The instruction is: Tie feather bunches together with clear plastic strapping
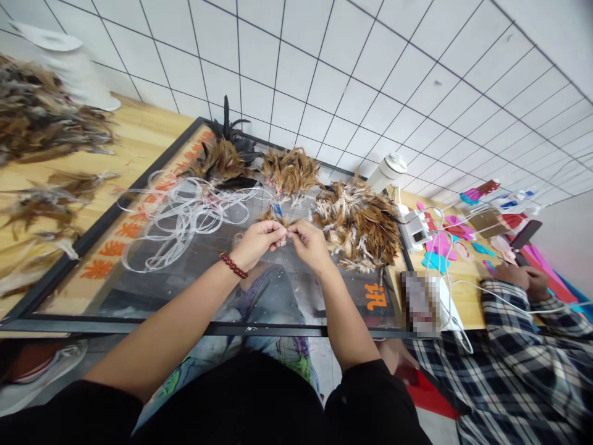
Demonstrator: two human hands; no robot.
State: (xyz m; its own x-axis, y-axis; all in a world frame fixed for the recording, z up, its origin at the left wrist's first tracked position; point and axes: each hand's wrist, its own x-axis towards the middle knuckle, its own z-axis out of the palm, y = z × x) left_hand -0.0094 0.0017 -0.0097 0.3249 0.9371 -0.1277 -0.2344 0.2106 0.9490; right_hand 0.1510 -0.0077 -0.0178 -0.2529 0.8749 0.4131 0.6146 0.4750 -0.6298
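Observation:
My left hand (263, 240), with a dark red bead bracelet (233, 265) at its wrist, meets my right hand (309, 244) over the glass-topped panel. Both are closed, thumb and fingers pinched together at the tips. A small brown feather tuft (269, 214) shows right behind the fingertips, and its near end is hidden by them. Just beyond it is a small blue piece (277, 209). To the right of my right hand lies a big heap of brown and cream feathers (361, 222). Left of my left hand is a tangle of clear plastic strip (173, 216).
Two more feather bunches (291, 170) (222, 157) lie at the back. A white spool (76, 71) and loose feathers (41, 111) are at left. On the right are a white bottle (388, 171), cables, coloured pieces (442, 244) and another person's hands (521, 278) in plaid sleeves.

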